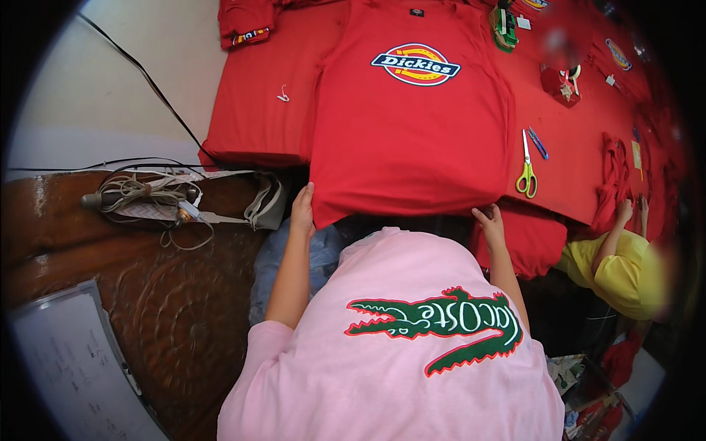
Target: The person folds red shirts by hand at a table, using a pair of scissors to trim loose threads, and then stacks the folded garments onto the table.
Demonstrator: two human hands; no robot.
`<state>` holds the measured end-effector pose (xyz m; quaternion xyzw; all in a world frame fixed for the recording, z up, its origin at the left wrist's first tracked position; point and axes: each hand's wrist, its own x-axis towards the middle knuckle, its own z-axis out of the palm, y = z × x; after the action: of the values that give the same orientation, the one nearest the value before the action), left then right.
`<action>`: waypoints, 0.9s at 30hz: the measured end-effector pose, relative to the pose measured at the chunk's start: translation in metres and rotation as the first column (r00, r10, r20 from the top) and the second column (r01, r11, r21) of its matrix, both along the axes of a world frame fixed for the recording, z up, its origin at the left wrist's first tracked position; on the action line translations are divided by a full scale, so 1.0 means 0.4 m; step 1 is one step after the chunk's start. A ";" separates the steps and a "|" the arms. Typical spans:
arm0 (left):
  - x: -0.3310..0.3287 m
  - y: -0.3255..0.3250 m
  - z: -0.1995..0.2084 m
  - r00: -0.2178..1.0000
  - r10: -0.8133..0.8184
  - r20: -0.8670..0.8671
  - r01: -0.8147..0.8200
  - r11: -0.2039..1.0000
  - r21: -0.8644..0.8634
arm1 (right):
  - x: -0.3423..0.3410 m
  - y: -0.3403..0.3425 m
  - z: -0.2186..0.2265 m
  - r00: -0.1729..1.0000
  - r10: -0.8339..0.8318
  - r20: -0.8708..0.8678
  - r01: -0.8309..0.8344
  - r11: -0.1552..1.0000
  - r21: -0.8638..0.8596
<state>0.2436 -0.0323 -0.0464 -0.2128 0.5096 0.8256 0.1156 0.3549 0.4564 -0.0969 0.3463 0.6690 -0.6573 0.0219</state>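
Note:
A red T-shirt (412,140) lies spread front up on the table, with its neck at the far side and an oval emblem (415,65) in yellow, blue and white on its chest. At the hem's left corner, my left hand (302,209) is closed on the cloth, its fingers partly hidden by the edge. My right hand (491,223) pinches the hem toward its right corner. Between them the hem bows slightly over the table's near edge. My pink top (397,353) with a green crocodile picture fills the lower middle.
Yellow-green-handled scissors (526,178) and blue thread snips (539,144) lie right of the shirt. A green tool (504,29) sits beyond them. A co-worker in yellow (625,268) handles red cloth (614,176) at right. Bundled cables (151,192) rest on carved wood at left.

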 end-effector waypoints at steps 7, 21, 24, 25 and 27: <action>-0.031 -0.030 -0.062 0.994 -0.102 -0.039 0.096 0.986 -0.135 | 0.005 0.048 -0.131 0.998 -0.058 0.033 0.047 0.964 0.261; -0.007 -0.161 -0.128 0.951 -0.301 0.064 0.308 0.918 -0.250 | 0.135 -0.053 -0.004 0.991 -0.109 -0.082 0.090 0.974 -0.209; 0.015 -0.183 -0.147 0.916 -0.399 -0.041 0.339 0.824 -0.455 | 0.200 -0.024 0.016 0.985 -0.166 -0.044 0.149 0.955 -0.258; 0.012 -0.184 -0.157 0.925 -0.380 -0.015 0.343 0.851 -0.398 | 0.216 -0.014 0.024 0.987 -0.162 -0.015 0.152 0.952 -0.267; -0.007 -0.187 -0.164 0.926 -0.373 0.058 0.372 0.875 -0.311 | 0.235 -0.012 0.014 0.985 -0.175 0.003 0.168 0.942 -0.290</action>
<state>0.2407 -0.1070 -0.1120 -0.1251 0.6668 0.6959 0.2356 0.4491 0.4516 -0.0913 0.3888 0.5335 -0.7511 0.0075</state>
